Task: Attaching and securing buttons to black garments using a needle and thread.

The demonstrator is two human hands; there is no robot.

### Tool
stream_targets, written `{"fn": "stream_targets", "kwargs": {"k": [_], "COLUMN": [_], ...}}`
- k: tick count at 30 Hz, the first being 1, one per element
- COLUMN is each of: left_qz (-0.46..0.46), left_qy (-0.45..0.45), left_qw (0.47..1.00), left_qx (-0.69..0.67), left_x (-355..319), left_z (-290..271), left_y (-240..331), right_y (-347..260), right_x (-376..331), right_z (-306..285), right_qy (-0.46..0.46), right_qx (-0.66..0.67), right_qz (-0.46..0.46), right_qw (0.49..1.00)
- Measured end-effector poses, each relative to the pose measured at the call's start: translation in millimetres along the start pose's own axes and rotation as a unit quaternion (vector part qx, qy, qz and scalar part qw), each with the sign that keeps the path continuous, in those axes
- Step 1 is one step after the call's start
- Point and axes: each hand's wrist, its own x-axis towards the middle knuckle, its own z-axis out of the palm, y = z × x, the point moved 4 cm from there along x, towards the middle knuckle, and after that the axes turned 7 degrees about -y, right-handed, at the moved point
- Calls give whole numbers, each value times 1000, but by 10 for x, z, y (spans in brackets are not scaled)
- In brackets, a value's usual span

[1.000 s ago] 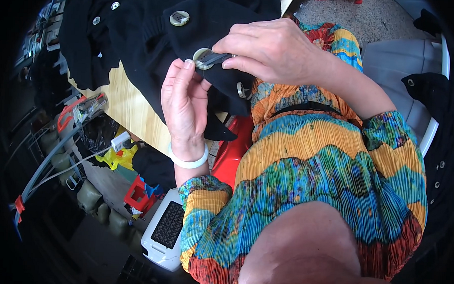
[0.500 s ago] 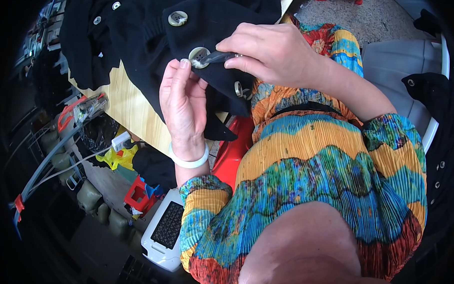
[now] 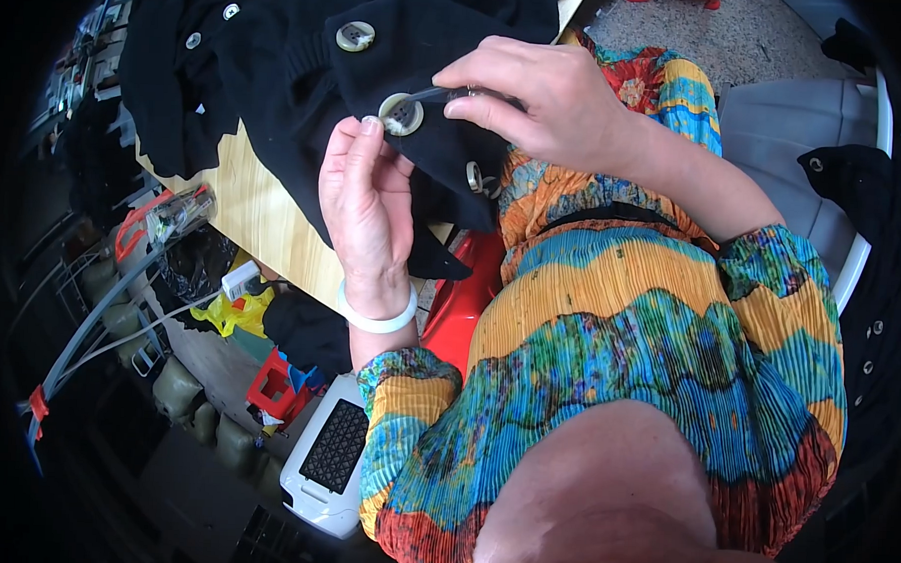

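A black knitted garment (image 3: 280, 57) with large pale buttons lies over a wooden table (image 3: 264, 225). My left hand (image 3: 364, 199) grips the garment's edge, thumb tip beside one pale button (image 3: 401, 113). My right hand (image 3: 541, 101) pinches the dark cloth just right of that button, fingers closed on it. Another button (image 3: 356, 36) sits higher on the cloth, and a smaller one (image 3: 472, 175) lies lower by my right wrist. A white bangle (image 3: 375, 319) circles my left wrist.
A red stool (image 3: 460, 302) stands under the table edge. A white device with a dark grille (image 3: 325, 466) lies on the floor at lower left, near red and yellow clutter (image 3: 268, 389). A grey seat (image 3: 812, 145) with dark clothes is at right.
Both hands shifted slightly up and left with the cloth. The button turned more face-up between my thumb and the right fingers.
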Motion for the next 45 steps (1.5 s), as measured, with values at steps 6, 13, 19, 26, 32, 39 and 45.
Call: {"fn": "stream_targets", "kwargs": {"k": [6,13,19,26,32,39,45], "left_qz": [-17,-71,-83,-104,-155,-116,-97], "left_qy": [-4,25,-14,-19,-82,-37,-51], "left_qw": [999,996,988,983,967,992,991], "left_qx": [-33,-39,-132,-151,-183,-31,82], "left_x": [-5,3,58,52,91,-33,-79], "left_z": [18,36,-68,-158,-135,-191,-254], "left_y": [-10,-88,-62,-77,-196,-37,22], "right_y": [-101,-129,-84,377,101,71,12], "right_x": [5,12,-82,-247,11,116,163], "right_z": [83,184,154,-110,99,201,165], "right_qy": [-21,-32,-109,-85,-46,-89,-92], "right_qx": [100,-50,53,-73,106,120,40], "right_qz": [28,-112,-55,93,31,-11,-82], "right_qw": [994,992,991,989,993,989,992]}}
